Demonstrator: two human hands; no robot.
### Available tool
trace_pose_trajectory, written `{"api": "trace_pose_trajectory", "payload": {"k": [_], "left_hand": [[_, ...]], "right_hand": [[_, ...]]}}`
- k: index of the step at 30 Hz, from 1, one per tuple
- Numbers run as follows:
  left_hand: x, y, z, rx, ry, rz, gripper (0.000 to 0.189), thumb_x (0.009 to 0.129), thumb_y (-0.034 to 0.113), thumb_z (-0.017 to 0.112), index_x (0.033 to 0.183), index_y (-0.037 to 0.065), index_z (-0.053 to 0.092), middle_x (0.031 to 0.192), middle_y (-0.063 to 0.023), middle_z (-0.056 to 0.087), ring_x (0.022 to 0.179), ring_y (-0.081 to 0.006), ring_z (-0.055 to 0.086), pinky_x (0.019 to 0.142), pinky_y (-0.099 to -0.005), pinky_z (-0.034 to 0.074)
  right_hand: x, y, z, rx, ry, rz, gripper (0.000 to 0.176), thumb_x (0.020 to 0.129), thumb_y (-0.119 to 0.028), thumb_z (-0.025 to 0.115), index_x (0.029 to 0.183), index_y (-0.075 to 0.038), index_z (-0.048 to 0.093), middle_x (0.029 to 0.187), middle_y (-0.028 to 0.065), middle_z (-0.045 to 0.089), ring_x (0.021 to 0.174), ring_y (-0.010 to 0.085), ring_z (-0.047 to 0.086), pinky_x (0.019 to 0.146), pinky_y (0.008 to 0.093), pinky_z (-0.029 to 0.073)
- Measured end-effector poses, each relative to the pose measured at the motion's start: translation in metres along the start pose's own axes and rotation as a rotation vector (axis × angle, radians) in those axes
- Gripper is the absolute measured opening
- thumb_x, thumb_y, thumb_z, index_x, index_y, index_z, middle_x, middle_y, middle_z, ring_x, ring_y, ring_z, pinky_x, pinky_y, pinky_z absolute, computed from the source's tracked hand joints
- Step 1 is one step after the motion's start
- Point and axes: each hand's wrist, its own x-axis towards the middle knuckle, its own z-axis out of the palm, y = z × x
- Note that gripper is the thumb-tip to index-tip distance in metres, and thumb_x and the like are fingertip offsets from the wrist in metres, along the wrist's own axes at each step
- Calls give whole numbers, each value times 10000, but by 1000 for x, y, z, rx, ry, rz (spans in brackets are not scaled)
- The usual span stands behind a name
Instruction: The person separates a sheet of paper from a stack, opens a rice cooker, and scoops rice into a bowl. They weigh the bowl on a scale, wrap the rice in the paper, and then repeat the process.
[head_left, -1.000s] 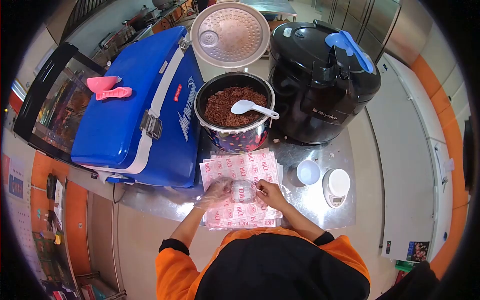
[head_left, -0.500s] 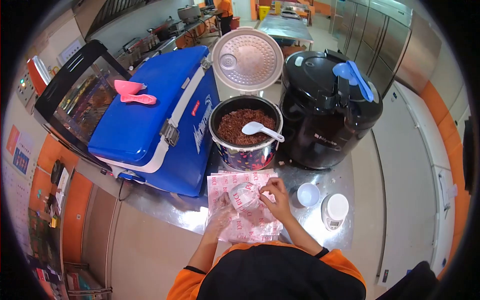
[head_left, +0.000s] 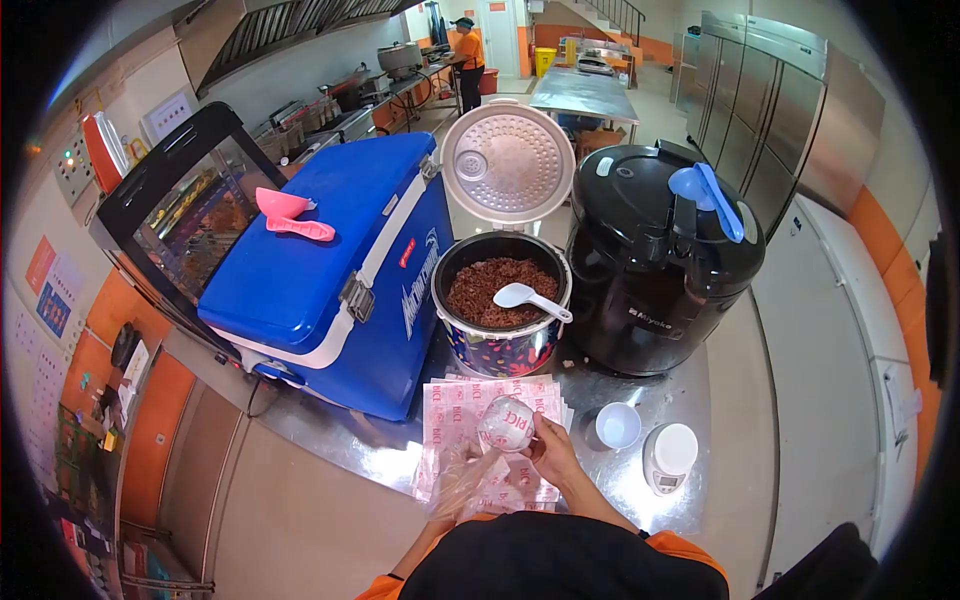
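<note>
A rounded parcel [head_left: 507,424] wrapped in white paper with red "RICE" print is held above the stacked sheets. My right hand [head_left: 556,452] grips its right side, thumb and fingers closed around the edge. Clear plastic glove covers my left hand [head_left: 462,476], whose fingers close on the lower left edge of the parcel; their tips are partly blurred. Under both hands lies a stack of printed wrapping paper [head_left: 446,408]. Behind it stands an open rice cooker [head_left: 505,350] with dark reddish-brown rice [head_left: 485,285] and a white rice paddle [head_left: 530,298] resting inside.
A white cup [head_left: 618,426] and a small kitchen scale [head_left: 670,458] are at the right. A black rice cooker [head_left: 650,300] carries blue scoops [head_left: 708,195]. At left is a blue cooler box [head_left: 300,270] with pink scoops [head_left: 290,215] on top. Another person [head_left: 468,60] stands far back.
The head view has tilted up, so the scene sits lower. The parcel has been turned and lifted toward the right, and my right fingers have moved from its top edge to its right side.
</note>
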Motion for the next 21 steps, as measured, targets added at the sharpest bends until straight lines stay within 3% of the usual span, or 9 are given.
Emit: {"api": "trace_pose_trajectory", "payload": {"k": [4, 7, 9, 11, 14, 15, 17, 19, 21], "left_hand": [[-19, 48, 5, 291, 58, -102, 274, 762, 214, 764, 836, 0, 609, 690, -31, 590, 584, -80, 494, 486, -255, 378], [-17, 44, -3, 154, -135, -210, 351, 757, 223, 762, 957, -23, 613, 787, -53, 616, 663, -110, 549, 567, -269, 451], [-10, 14, -13, 304, -380, 197, 395, 773, 200, 736, 1055, -34, 588, 919, -108, 625, 813, -155, 594, 697, -292, 492], [-4, -10, -23, 227, -598, 259, 452, 795, 207, 705, 1142, -37, 549, 1052, -153, 606, 964, -207, 597, 828, -329, 496], [5, -33, -31, -362, -757, -167, 539, 841, 274, 645, 1258, -15, 463, 1217, -186, 542, 1140, -285, 541, 978, -399, 449], [12, -41, -30, -644, -720, -297, 565, 858, 303, 621, 1297, 2, 429, 1248, -182, 523, 1164, -303, 523, 999, -417, 433], [9, -31, -29, -926, -593, -468, 608, 882, 363, 579, 1356, 45, 370, 1286, -167, 499, 1183, -325, 507, 1011, -452, 422], [-1, 6, -26, -921, -448, -539, 642, 894, 424, 544, 1397, 95, 320, 1299, -146, 490, 1173, -332, 511, 994, -484, 431], [0, -5, -27, -861, -415, -549, 610, 898, 425, 540, 1396, 141, 332, 1285, -122, 501, 1162, -320, 521, 953, -511, 454]], "right_hand": [[-3, -9, -7, 4, -4, 55, 364, 943, -306, 523, 1179, -29, 543, 1038, 78, 646, 917, 177, 645, 801, 339, 543], [-9, -17, -4, -121, -52, 42, 375, 940, -289, 533, 1198, -17, 543, 1035, 75, 648, 898, 171, 647, 789, 331, 544], [-14, -24, 6, -185, -50, 46, 359, 936, -283, 548, 1180, -21, 569, 988, 50, 648, 851, 137, 636, 730, 292, 537], [-13, -25, 7, -247, -64, 57, 352, 932, -268, 558, 1176, -14, 576, 982, 47, 650, 847, 130, 634, 721, 285, 536], [-10, -23, 3, -344, -92, 84, 347, 930, -252, 564, 1180, -11, 569, 989, 60, 652, 859, 138, 634, 737, 297, 534], [-11, -23, 8, -379, -92, 94, 338, 929, -260, 567, 1174, -27, 572, 960, 54, 650, 835, 125, 627, 712, 285, 526], [-13, -24, 16, -464, -117, 125, 317, 931, -271, 569, 1158, -50, 564, 914, 52, 646, 803, 109, 615, 676, 269, 511], [-13, -27, 24, -571, -177, 160, 297, 934, -277, 566, 1138, -63, 541, 882, 62, 639, 789, 104, 603, 653, 261, 497], [-10, -29, 35, -669, -199, 195, 256, 939, -283, 558, 1077, -75, 505, 819, 52, 613, 745, 96, 575, 618, 251, 473]]}}
